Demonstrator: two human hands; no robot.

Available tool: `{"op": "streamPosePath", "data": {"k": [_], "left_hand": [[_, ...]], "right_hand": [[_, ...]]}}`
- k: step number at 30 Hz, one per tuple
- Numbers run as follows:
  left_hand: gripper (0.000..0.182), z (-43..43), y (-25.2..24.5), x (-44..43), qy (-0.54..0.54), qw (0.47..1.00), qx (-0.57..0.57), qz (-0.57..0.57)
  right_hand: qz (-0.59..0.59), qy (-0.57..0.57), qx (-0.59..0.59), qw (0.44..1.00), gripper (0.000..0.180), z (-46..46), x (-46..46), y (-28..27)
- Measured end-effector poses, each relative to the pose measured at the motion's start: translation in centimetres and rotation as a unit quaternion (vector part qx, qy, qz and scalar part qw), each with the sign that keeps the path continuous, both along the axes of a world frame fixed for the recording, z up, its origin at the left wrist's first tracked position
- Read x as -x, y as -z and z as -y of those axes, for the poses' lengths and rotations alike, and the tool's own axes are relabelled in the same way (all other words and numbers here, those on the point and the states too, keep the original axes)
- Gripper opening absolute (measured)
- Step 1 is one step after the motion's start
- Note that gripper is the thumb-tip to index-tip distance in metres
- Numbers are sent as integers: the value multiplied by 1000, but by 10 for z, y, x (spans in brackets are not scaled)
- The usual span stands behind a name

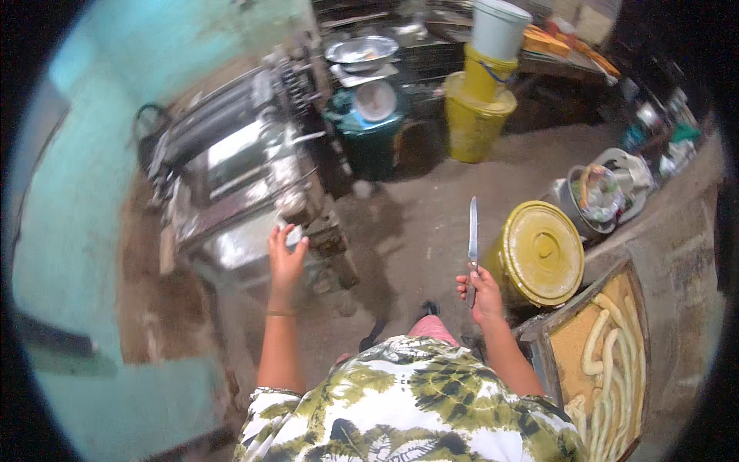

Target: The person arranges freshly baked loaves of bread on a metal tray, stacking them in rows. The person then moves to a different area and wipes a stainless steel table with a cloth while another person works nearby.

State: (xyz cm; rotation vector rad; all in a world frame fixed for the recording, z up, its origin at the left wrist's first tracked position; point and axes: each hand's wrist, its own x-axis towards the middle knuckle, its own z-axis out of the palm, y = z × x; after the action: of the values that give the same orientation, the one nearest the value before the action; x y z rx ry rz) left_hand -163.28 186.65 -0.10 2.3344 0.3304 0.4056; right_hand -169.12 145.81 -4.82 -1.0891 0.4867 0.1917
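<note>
In my right hand (486, 291) is a long knife (473, 231), gripped by its dark handle with the blade pointing up and away from me. My left hand (286, 260) is raised near the front corner of a roller machine (231, 150), probably a dough sheeter, its thumb and fingers apart. A small white patch shows by those fingertips; whether it is a loose thing or part of the machine is unclear. To my right, long ropes of pale dough (612, 358) lie in a wooden-edged tray (568, 338) with a yellowish bottom.
A lidded yellow bucket (542, 254) stands just beyond my right hand. Behind it are a grey tub (577, 213) and plastic bags. Stacked buckets (479, 127) and a dark green drum (369, 144) stand farther back. A turquoise wall (75, 231) is on the left.
</note>
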Motion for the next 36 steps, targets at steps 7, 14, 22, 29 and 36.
{"op": "streamPosePath", "data": {"k": [7,14,22,29,36], "left_hand": [[49,106,38,-151,186,981,-40,-35],[57,144,40,-280,160,977,-87,-108],[52,186,101,-433,219,954,-118,-168],[47,319,79,-650,406,898,-122,-118],[46,542,27,-780,634,760,-89,-117]], "right_hand": [[-22,114,55,992,24,86,-110,19],[50,64,103,991,24,114,-280,-8],[128,41,69,989,24,121,-453,-31],[54,230,34,971,26,226,-555,-23],[78,442,151,881,28,354,-574,0]]}}
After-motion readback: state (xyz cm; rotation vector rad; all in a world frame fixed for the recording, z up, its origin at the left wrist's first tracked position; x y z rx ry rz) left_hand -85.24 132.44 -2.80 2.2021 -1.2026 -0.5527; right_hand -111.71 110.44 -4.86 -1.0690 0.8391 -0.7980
